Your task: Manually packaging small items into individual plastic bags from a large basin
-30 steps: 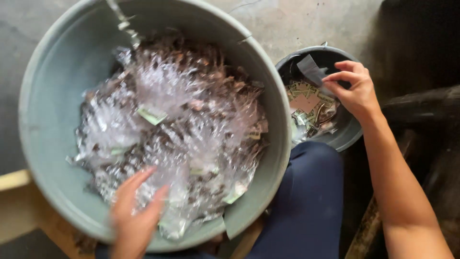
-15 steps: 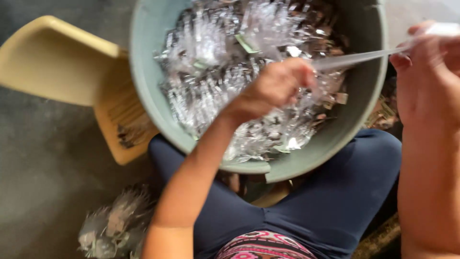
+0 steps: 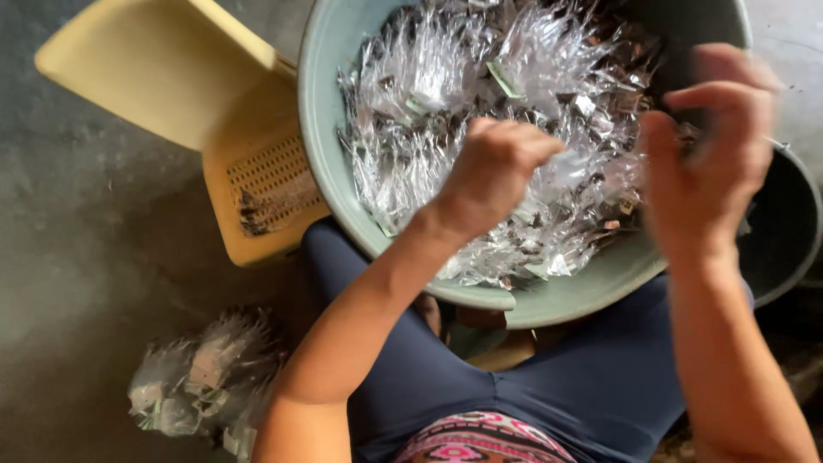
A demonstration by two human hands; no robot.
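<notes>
Nearest in, the person's lap in dark blue trousers (image 3: 549, 386), with a strip of pink patterned cloth (image 3: 480, 441) at the bottom edge. Compared with half a second ago the view has slid so that more of the floor (image 3: 77, 257) shows on the left, and the long clear strip that ran from the left hand to the right one is gone from sight.

Near left on the floor, one loose heap of clear plastic packets (image 3: 201, 377), crinkled and shiny, with dark bits inside.

Now the hands, one of each. The left hand (image 3: 493, 176) is over the middle of the tub, fingers curled in on themselves, knuckles up; a thin clear wisp runs off its right side, but whether it is pinched I cannot tell. The right hand (image 3: 707, 163) has dropped from the top right corner to the tub's right rim. It is blurred with motion, fingers bent and thumb apart, so whether it grips anything I cannot tell.

Under them, one big grey-green tub (image 3: 326, 163) rests on the lap, filled with a mass of small clear packets (image 3: 480, 86), too many to count, glinting, brown specks showing through, a few pale green slips among them.

Right of it, one dark bucket (image 3: 789, 231), partly cut off.

Far left, one pale yellow plastic chair (image 3: 171, 81) tipped over, its slotted panel beside the tub.
</notes>
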